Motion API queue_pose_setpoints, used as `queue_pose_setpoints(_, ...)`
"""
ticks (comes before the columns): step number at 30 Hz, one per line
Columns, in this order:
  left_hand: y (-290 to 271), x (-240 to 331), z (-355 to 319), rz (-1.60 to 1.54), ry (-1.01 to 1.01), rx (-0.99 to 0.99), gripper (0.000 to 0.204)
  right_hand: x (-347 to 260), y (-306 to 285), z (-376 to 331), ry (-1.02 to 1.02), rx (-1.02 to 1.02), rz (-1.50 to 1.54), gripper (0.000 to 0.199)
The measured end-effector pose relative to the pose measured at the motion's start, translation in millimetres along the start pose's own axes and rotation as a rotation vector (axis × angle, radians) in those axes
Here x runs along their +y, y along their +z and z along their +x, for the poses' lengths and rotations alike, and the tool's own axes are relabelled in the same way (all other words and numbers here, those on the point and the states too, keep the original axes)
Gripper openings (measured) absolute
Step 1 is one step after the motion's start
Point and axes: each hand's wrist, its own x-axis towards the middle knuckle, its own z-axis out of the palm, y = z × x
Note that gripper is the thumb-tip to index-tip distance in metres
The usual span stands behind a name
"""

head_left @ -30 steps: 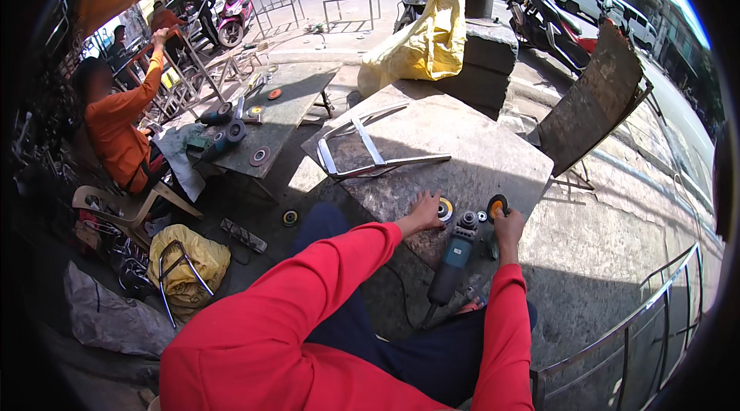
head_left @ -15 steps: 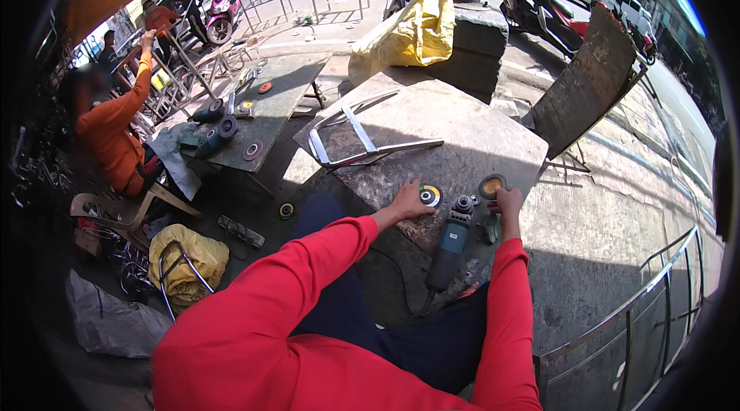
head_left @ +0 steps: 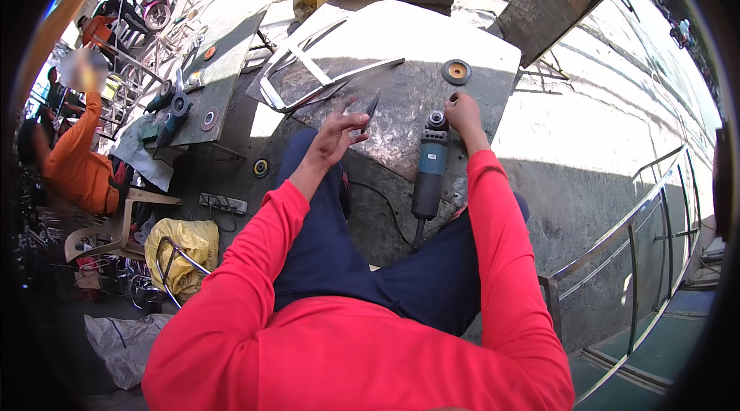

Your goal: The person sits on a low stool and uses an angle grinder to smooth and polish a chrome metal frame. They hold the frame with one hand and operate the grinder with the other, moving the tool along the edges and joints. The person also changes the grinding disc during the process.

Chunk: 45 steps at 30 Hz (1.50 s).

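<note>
My left hand [head_left: 339,133] is raised to the left of the grinder, its thumb and fingers pinching a thin grinding disc [head_left: 371,106] seen nearly edge-on. An angle grinder [head_left: 430,168] with teal and black body lies on the worn board, its bare spindle end upward and its cord running toward my legs. My right hand [head_left: 464,119] is closed right beside the grinder's head; whatever its fingers hold is hidden. A second round disc [head_left: 456,72] with an orange-brown centre lies flat on the board, just beyond my right hand.
A welded metal frame [head_left: 308,72] lies on the board's left part. Farther left, a low table [head_left: 223,95] carries more grinders and discs; a person in orange [head_left: 81,168] sits beside it. A metal railing [head_left: 632,230] stands at right, a yellow sack [head_left: 185,249] at lower left.
My left hand has lifted the disc off the board and moved left. My right hand has come away from the orange-centred disc toward the grinder's head. The view has tilted lower.
</note>
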Motion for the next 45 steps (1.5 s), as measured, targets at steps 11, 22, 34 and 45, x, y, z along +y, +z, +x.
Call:
queue_pose_setpoints(11, -13.9, -9.9, 1.1, -0.66, -0.065, -0.313, 0.074, 29.2, 4.5, 7.3, -0.125, -0.163, -0.028, 0.033)
queue_pose_setpoints(22, -13.1, -27.2, 9.9, -0.418, -0.145, 0.084, 0.058, 38.2, 8.5, 5.1, -0.228, -0.143, -0.075, 0.019)
queue_pose_setpoints(34, -12.9, -54.3, 18.9, -0.264, -0.179, 0.199, 0.043, 42.6, 10.9, 5.3, -0.258, -0.13, -0.148, 0.019)
queue_pose_setpoints(45, 4.9, -63.8, 22.7, -0.094, -0.233, 0.338, 0.046, 54.5, -12.4, 14.0, -0.161, -0.073, 0.144, 0.022)
